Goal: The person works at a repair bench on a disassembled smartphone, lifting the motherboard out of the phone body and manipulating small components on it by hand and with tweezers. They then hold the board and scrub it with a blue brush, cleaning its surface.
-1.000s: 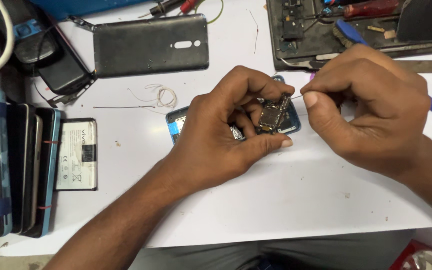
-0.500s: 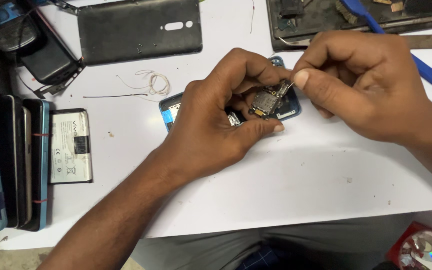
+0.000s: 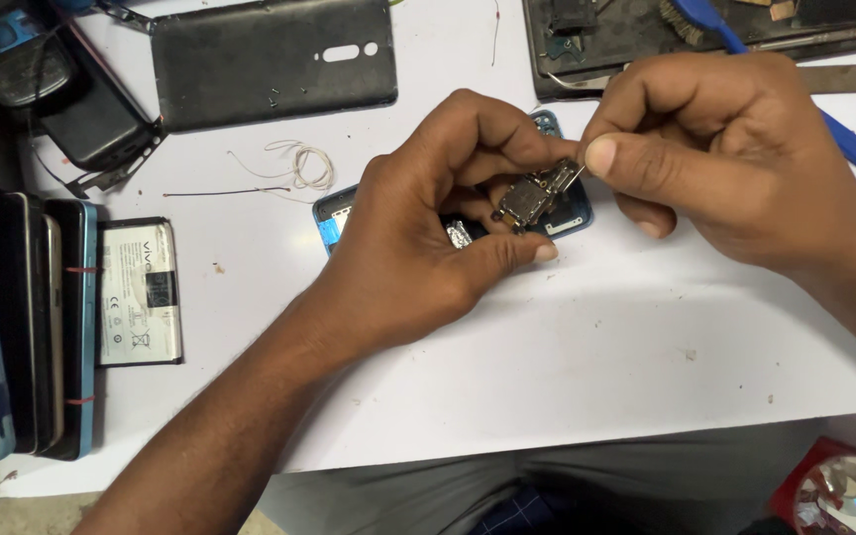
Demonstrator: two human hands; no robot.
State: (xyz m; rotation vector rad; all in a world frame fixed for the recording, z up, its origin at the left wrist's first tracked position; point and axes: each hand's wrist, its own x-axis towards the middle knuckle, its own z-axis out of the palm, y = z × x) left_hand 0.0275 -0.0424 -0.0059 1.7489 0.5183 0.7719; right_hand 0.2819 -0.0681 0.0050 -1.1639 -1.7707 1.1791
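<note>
Near the middle of the white table (image 3: pixel 567 357), left hand (image 3: pixel 428 233) clamped over a blue-framed opened phone (image 3: pixel 562 213), thumb pressed along its near edge and fingers curled over its far edge, pinning it flat. Right hand (image 3: pixel 725 149) closed in a pinch, thumb and forefinger gripping a thin metal tool whose tip meets a small metal component (image 3: pixel 532 198) lifted just above the phone's open interior; cannot tell exactly what kind of tool, since most of it hidden inside the fist. Far left of centre, a dark grey phone back cover (image 3: pixel 269 59) lying flat, with a loose coil of thin white wire (image 3: pixel 299 163) just near of it. At the left edge, a row of phones standing on edge (image 3: pixel 22 327), and just right of them a white phone battery (image 3: pixel 139 292) lying flat. At the far left corner, a black phone (image 3: pixel 91 109) resting at an angle. Far right, a dark repair tray (image 3: pixel 646 40) holding parts, with a blue-handled brush (image 3: pixel 844 139) running from it down behind the right hand. At the near right corner, a shiny disc (image 3: pixel 849 495) on a red surface, off the table.
</note>
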